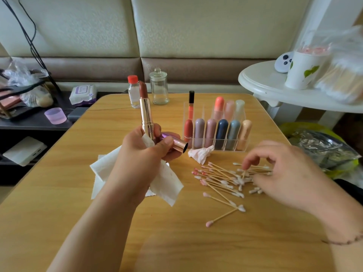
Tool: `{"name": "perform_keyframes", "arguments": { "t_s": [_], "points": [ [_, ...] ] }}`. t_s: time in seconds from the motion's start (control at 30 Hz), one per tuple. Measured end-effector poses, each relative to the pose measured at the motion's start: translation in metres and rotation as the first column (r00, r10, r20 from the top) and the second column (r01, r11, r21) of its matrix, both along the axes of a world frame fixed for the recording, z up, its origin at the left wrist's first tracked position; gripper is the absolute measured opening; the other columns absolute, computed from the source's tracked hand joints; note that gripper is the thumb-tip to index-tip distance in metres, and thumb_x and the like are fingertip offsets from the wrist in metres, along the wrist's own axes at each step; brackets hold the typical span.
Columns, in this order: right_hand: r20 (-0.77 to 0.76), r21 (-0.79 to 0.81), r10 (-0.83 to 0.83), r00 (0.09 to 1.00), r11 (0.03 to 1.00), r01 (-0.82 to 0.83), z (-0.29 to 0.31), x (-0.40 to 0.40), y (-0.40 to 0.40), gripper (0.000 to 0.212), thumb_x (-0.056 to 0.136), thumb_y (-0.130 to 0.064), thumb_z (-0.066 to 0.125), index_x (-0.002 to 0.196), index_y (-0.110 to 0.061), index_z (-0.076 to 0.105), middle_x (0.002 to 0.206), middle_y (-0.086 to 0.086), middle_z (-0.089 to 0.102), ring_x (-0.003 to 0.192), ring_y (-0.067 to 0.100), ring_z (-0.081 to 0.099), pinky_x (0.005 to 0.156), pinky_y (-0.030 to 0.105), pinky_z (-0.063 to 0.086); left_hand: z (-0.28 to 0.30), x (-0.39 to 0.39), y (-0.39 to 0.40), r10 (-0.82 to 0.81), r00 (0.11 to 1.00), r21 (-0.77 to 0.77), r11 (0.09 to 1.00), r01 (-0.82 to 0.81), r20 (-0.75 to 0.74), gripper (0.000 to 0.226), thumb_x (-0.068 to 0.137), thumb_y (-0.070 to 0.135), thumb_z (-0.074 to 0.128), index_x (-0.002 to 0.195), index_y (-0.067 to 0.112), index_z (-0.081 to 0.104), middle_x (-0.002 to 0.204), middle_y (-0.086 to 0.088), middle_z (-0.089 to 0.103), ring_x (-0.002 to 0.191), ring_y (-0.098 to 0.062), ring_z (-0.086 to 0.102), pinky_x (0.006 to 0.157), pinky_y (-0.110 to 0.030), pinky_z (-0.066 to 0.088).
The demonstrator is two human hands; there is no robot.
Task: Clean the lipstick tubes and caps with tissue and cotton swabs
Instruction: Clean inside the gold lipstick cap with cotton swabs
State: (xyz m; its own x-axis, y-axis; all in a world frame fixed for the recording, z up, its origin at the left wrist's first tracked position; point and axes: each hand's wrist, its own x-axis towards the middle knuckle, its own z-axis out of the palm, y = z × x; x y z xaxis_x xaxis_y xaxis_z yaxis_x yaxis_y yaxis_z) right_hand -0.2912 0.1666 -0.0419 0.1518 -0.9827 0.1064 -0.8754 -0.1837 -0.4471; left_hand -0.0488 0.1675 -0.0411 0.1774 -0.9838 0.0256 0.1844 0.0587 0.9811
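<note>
Lipstick stands upright in the left hand — a shiny gold tube with a brown-red tip. That grip also wraps its purple-gold cap and a white tissue. Right hand pinches one swab from the pile on the bench — some tips are pink.

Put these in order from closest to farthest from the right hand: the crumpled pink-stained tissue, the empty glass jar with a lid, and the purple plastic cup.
From the right hand:
1. Crumpled pink-stained tissue, on the table just left of the hand, in front of the clear organizer.
2. Empty glass jar with a lid, at the table's far edge.
3. Purple plastic cup, far left on the dark side shelf, off the table.
</note>
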Motion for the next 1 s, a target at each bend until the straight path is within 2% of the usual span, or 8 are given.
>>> {"name": "perform_keyframes", "arguments": {
  "t_s": [0.1,0.2,0.33,0.5,0.67,0.77,0.87,1.0],
  "points": [
    [-0.114,0.088,0.070,0.991,0.994,-0.060,0.001,-0.002,0.002,0.031,0.080,-0.019,0.074,0.082,-0.048,0.064,0.100,-0.035,0.052,0.099,-0.010,0.048,0.081,0.030,0.049,0.001,0.000,0.000,-0.003,1.000,-0.003,1.000,0.003,-0.009,0.020,0.091,-0.009,0.057,0.088,0.010,0.051,0.080,-0.009,0.072,0.077,-0.022,0.073,0.070,-0.029,0.060],
    [-0.157,0.017,0.053,0.986,0.999,-0.051,-0.006,-0.002,-0.001,0.023,0.089,-0.028,0.069,0.092,-0.051,0.063,0.101,-0.033,0.050,0.107,-0.005,0.046,0.085,0.026,0.048,0.002,-0.001,0.001,-0.007,1.000,-0.004,1.000,0.007,-0.015,0.021,0.090,-0.011,0.056,0.087,0.010,0.051,0.077,-0.008,0.072,0.075,-0.021,0.073,0.068,-0.027,0.059],
    [-0.125,0.032,0.062,0.990,0.998,-0.058,-0.015,-0.002,-0.007,0.020,0.094,-0.036,0.064,0.105,-0.053,0.065,0.108,-0.031,0.046,0.115,-0.001,0.039,0.097,0.031,0.044,0.002,-0.002,0.001,-0.020,1.000,0.002,1.000,0.020,-0.009,0.020,0.091,-0.010,0.056,0.088,0.009,0.051,0.079,-0.009,0.072,0.076,-0.021,0.073,0.068,-0.027,0.059],
    [-0.095,0.086,0.084,0.992,0.993,-0.075,-0.012,-0.003,-0.008,0.026,0.090,-0.028,0.072,0.084,-0.051,0.062,0.111,-0.034,0.047,0.116,-0.005,0.037,0.100,0.026,0.036,0.001,-0.001,0.001,-0.018,1.000,0.006,1.000,0.018,0.012,0.019,0.091,-0.009,0.057,0.090,0.009,0.051,0.080,-0.009,0.073,0.077,-0.023,0.073,0.073,-0.030,0.061],
    [-0.104,0.096,0.089,0.991,0.992,-0.079,-0.013,-0.008,-0.009,0.020,0.085,-0.033,0.077,0.079,-0.049,0.066,0.107,-0.036,0.047,0.113,-0.004,0.037,0.095,0.027,0.035,0.000,0.000,0.001,-0.020,1.000,0.016,1.000,0.020,0.019,0.019,0.091,-0.008,0.058,0.089,0.010,0.052,0.088,-0.016,0.070,0.080,-0.027,0.073,0.076,-0.032,0.061],
    [-0.107,0.107,0.092,0.990,0.991,-0.080,-0.017,-0.010,-0.010,0.021,0.085,-0.028,0.077,0.075,-0.043,0.067,0.106,-0.036,0.048,0.113,-0.003,0.038,0.096,0.027,0.036,0.000,-0.001,0.001,-0.022,0.999,0.012,1.000,0.022,0.028,0.020,0.091,-0.007,0.058,0.087,0.011,0.051,0.095,-0.022,0.066,0.081,-0.028,0.073,0.077,-0.033,0.060],
    [-0.088,0.078,0.076,0.993,0.995,-0.069,-0.017,-0.016,-0.011,0.026,0.084,-0.021,0.078,0.071,-0.042,0.067,0.103,-0.037,0.051,0.114,-0.002,0.042,0.098,0.031,0.038,0.001,-0.001,0.001,-0.025,0.999,0.015,1.000,0.025,0.024,0.019,0.091,-0.007,0.058,0.089,0.010,0.051,0.094,-0.021,0.067,0.081,-0.027,0.073,0.076,-0.032,0.061],
    [0.020,-0.006,0.076,0.997,0.997,-0.076,-0.012,-0.015,-0.010,0.023,0.081,-0.027,0.079,0.072,-0.046,0.070,0.100,-0.038,0.059,0.111,-0.002,0.051,0.102,0.031,0.038,0.001,-0.001,0.001,-0.028,0.999,0.017,0.999,0.027,0.031,0.019,0.091,-0.007,0.058,0.088,0.010,0.050,0.094,-0.020,0.068,0.080,-0.027,0.074,0.079,-0.034,0.060]
  ]
}}
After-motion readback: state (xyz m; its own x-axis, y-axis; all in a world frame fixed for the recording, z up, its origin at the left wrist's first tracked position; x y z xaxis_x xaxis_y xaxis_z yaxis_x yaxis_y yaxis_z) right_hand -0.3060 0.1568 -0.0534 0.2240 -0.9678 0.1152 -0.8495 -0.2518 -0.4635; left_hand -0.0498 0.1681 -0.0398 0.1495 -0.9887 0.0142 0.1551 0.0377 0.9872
